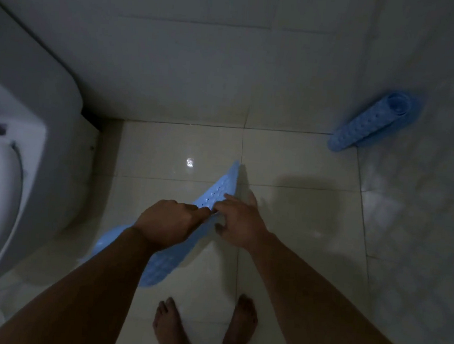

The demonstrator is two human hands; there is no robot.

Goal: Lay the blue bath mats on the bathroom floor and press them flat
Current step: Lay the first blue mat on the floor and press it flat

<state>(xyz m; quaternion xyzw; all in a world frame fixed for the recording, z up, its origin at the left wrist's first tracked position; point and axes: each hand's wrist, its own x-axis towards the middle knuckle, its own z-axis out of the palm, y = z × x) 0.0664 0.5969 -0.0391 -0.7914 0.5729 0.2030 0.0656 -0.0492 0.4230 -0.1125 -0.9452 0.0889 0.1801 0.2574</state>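
Here both hands' fingers [203, 211] pinch the blue mat's [218, 190] raised edge.

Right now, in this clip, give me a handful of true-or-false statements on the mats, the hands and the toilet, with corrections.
1. Both hands hold the same mat. True: the left hand and right hand grip the unrolled mat together.
2. That mat lies flat on the floor. False: it is lifted, with an end sticking up.
3. A second mat is rolled up. True: the rolled mat leans against the right-hand wall.
4. The toilet stands on the person's right. False: the toilet is on the left.
5. The person wears shoes. False: the feet are bare.
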